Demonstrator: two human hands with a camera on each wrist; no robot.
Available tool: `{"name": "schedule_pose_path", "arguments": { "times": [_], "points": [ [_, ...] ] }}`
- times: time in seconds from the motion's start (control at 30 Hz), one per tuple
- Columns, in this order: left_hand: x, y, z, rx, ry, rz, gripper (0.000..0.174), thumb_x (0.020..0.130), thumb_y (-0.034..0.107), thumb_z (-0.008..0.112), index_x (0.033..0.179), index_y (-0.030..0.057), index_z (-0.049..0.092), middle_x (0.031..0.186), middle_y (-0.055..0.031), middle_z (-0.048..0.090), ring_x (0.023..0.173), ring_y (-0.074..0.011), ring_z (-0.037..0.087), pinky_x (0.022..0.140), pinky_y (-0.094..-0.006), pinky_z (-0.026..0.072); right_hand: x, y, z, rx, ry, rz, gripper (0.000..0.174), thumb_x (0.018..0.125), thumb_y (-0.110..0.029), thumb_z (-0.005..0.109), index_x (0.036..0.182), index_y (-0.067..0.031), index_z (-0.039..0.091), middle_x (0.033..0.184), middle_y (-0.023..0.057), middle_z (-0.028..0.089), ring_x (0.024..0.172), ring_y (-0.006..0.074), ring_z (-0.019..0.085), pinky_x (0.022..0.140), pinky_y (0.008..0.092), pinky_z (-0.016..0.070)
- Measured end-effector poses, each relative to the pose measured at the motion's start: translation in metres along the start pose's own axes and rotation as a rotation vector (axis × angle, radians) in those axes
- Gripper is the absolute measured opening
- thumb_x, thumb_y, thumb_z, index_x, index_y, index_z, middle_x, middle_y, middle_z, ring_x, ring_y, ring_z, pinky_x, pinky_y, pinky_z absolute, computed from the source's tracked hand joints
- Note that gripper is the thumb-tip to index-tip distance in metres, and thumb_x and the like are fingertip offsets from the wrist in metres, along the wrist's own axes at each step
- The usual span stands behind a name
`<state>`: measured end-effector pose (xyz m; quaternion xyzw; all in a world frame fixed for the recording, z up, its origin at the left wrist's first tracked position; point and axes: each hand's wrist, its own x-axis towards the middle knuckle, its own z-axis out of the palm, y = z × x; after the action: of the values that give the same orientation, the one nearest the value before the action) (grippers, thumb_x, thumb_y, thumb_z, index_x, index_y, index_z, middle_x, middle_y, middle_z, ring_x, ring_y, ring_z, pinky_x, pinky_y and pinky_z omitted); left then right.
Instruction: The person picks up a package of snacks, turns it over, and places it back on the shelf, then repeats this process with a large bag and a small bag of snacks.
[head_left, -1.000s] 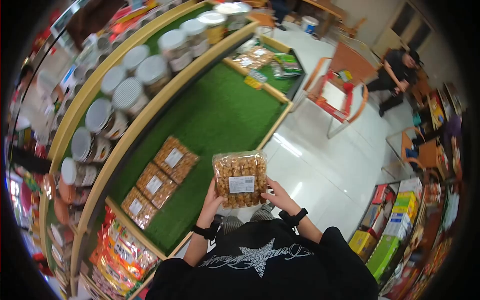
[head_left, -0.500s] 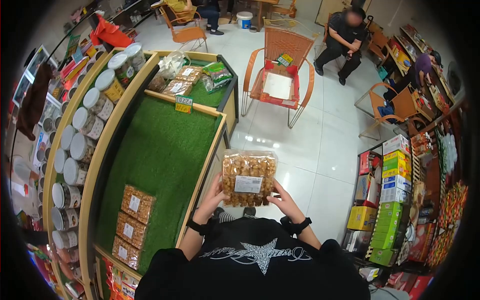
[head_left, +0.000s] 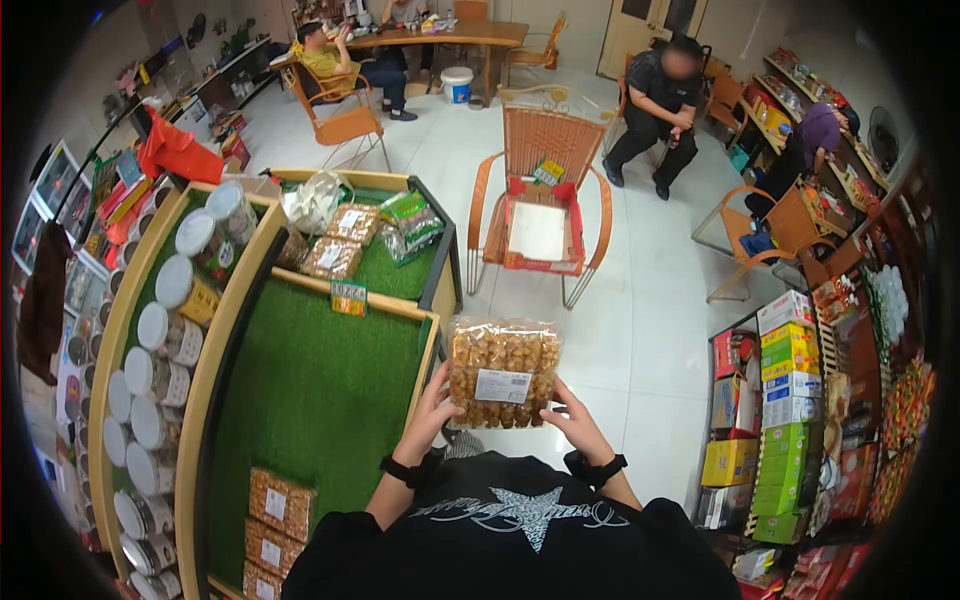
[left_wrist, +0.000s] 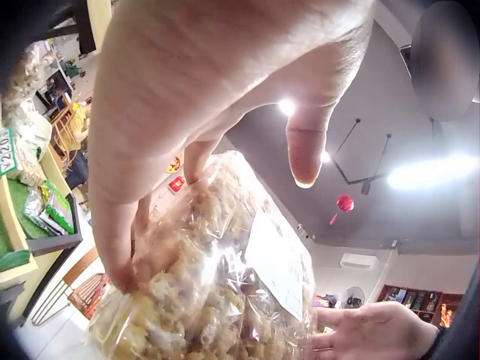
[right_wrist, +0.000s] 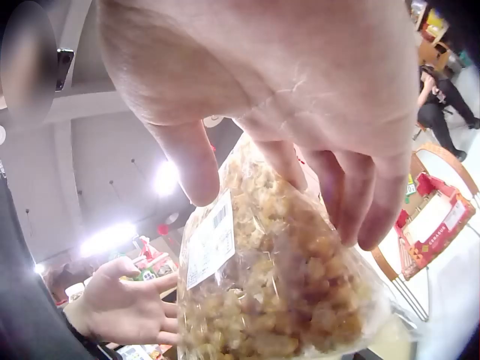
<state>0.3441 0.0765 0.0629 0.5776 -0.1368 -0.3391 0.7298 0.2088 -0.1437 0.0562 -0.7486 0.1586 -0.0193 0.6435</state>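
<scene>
Between my two hands, in the head view, is a clear plastic pack of golden-brown clustered snack (head_left: 503,350) with a white barcode label on its front. My left hand (head_left: 428,412) grips its left side, and my right hand (head_left: 574,418) its right side. In the left wrist view the left fingers (left_wrist: 116,225) bend round the pack's edge. The right wrist view shows the right thumb (right_wrist: 193,161) by the labelled face, with the other fingers along the far side. Similar labelled packs (head_left: 281,503) lie in a row on the green-lined display stand (head_left: 300,370) at my left.
Jars with pale lids (head_left: 152,375) line the stand's upper shelf. A price sign (head_left: 349,297) marks a divider, with more packs (head_left: 332,258) beyond it. Ahead is a wicker chair (head_left: 553,135) bearing a red box (head_left: 541,232). Stacked cartons (head_left: 783,455) stand at right. A seated person (head_left: 660,110) is farther back.
The head view has turned left and lifted, so more of the room's back shows and the packs on the stand sit lower. Both hands keep hold of the snack pack in front of me.
</scene>
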Motion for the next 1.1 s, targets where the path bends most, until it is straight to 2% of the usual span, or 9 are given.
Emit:
{"name": "schedule_pose_path", "arguments": {
  "times": [0.1,0.17,0.6,0.73,0.8,0.9,0.97,1.0,1.1],
  "points": [
    [0.029,0.011,-0.018,-0.002,0.024,0.051,0.077,0.063,0.001,0.052,0.135,0.0070,0.023,0.130,-0.0144,0.029,0.115,-0.0299,0.034,0.098,-0.0361,0.0279,0.036,-0.017,0.003,0.014,-0.004,0.016,0.069,0.077,-0.017,0.060,0.134,-0.0053,0.023,0.130,0.0129,0.039,0.115,0.0210,0.042,0.090,0.0340,0.0357],
    [0.044,0.015,-0.033,0.292,0.118,0.096,0.076,0.063,0.003,0.052,0.134,0.0081,0.025,0.125,-0.0127,0.029,0.113,-0.0289,0.034,0.097,-0.0357,0.0297,0.060,-0.019,0.006,0.004,0.006,0.011,0.069,0.077,-0.018,0.060,0.134,-0.0055,0.023,0.130,0.0126,0.038,0.115,0.0213,0.041,0.090,0.0340,0.0356],
    [0.113,0.050,-0.096,0.049,0.337,0.000,0.071,0.065,0.002,0.051,0.133,0.0073,0.029,0.113,-0.0112,0.034,0.107,-0.0258,0.039,0.091,-0.0351,0.0353,0.217,-0.033,0.029,-0.053,-0.240,-0.066,0.067,0.078,-0.018,0.060,0.133,-0.0025,0.025,0.130,0.0173,0.037,0.115,0.0250,0.041,0.094,0.0333,0.0334],
    [0.149,0.049,-0.110,0.108,0.408,0.021,0.072,0.066,0.001,0.051,0.134,0.0075,0.027,0.110,-0.0123,0.034,0.108,-0.0255,0.040,0.091,-0.0333,0.0345,0.290,-0.046,0.026,0.068,-0.370,0.151,0.067,0.077,-0.014,0.061,0.133,-0.0027,0.026,0.126,0.0144,0.041,0.111,0.0215,0.043,0.089,0.0320,0.0385],
    [0.178,0.051,-0.116,0.121,0.432,-0.037,0.075,0.067,0.000,0.051,0.136,0.0091,0.022,0.110,-0.0115,0.032,0.108,-0.0261,0.039,0.091,-0.0333,0.0344,0.333,-0.055,0.026,0.009,-0.428,0.124,0.067,0.077,-0.013,0.060,0.133,-0.0027,0.026,0.125,0.0135,0.042,0.110,0.0209,0.044,0.088,0.0311,0.0386],
    [0.221,0.041,-0.122,0.031,0.506,-0.097,0.075,0.069,0.002,0.050,0.137,0.0097,0.018,0.108,-0.0097,0.036,0.106,-0.0230,0.041,0.090,-0.0337,0.0346,0.404,-0.045,0.022,-0.104,-0.512,0.072,0.066,0.075,-0.010,0.060,0.132,-0.0025,0.027,0.122,0.0122,0.045,0.109,0.0202,0.045,0.088,0.0300,0.0386],
    [0.253,0.059,-0.122,-0.417,0.505,-0.134,0.072,0.072,0.006,0.050,0.136,0.0089,0.017,0.101,-0.0064,0.043,0.102,-0.0187,0.043,0.089,-0.0323,0.0340,0.452,-0.057,0.027,-0.207,-0.569,-0.014,0.066,0.073,-0.008,0.059,0.131,-0.0026,0.028,0.119,0.0129,0.048,0.108,0.0195,0.047,0.089,0.0301,0.0380],
    [0.263,0.057,-0.128,-0.440,0.540,-0.245,0.073,0.076,0.010,0.045,0.138,0.0090,0.007,0.119,-0.0068,0.037,0.104,-0.0158,0.042,0.090,-0.0321,0.0347,0.473,-0.065,0.033,-0.277,-0.595,0.021,0.067,0.071,-0.014,0.061,0.130,-0.0024,0.030,0.114,0.0172,0.052,0.105,0.0244,0.051,0.088,0.0321,0.0390],
    [0.297,0.037,-0.141,-0.571,0.725,-0.339,0.075,0.078,0.016,0.046,0.138,0.0084,0.002,0.116,-0.0042,0.040,0.099,-0.0140,0.044,0.093,-0.0394,0.0306,0.533,-0.037,0.053,-0.510,-0.727,-0.083,0.069,0.070,-0.022,0.062,0.128,-0.0022,0.032,0.108,0.0217,0.054,0.100,0.0324,0.053,0.085,0.0347,0.0410]
  ]
}}
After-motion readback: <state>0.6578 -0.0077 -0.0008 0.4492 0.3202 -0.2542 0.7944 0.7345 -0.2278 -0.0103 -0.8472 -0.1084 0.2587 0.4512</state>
